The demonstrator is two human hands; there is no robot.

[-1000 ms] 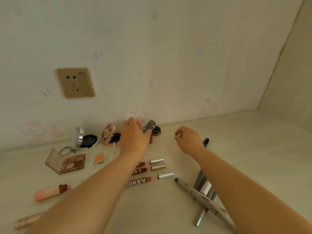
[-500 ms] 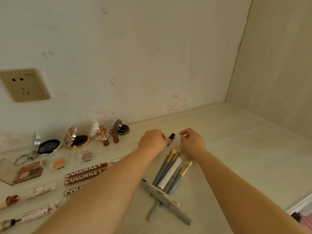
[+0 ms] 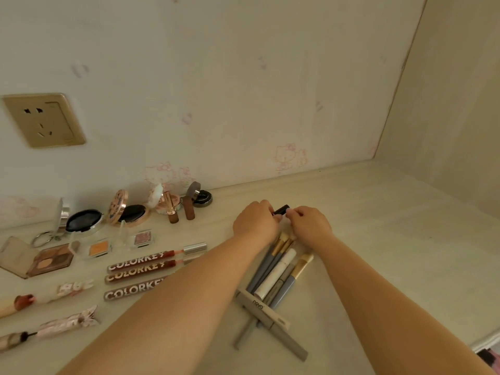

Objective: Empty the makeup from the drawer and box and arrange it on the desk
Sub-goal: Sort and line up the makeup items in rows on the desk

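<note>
My left hand [image 3: 257, 221] and my right hand [image 3: 309, 226] meet over the desk [image 3: 392, 239], both pinching a small black tube [image 3: 281, 210] between their fingertips. Just below them lies a bundle of grey and white brushes and pens [image 3: 278, 269], crossed by a grey pen marked novo [image 3: 266, 312]. To the left lie three Colorkey lip glosses [image 3: 140, 272], eyeshadow pans [image 3: 98, 249], an open eyeshadow palette [image 3: 40, 259] and open compacts [image 3: 127, 211] by the wall. Two upright lipsticks [image 3: 180, 209] stand near a small black jar [image 3: 201, 198].
A gold wall socket [image 3: 44, 120] sits on the wall at upper left. A side wall [image 3: 446, 104] closes the desk on the right. More tubes [image 3: 40, 296] lie at the far left edge. The desk's front edge [image 3: 487, 341] shows at lower right.
My left hand left the lipsticks by the wall and moved right to the black tube. My right hand now holds that tube too. The view shifted right.
</note>
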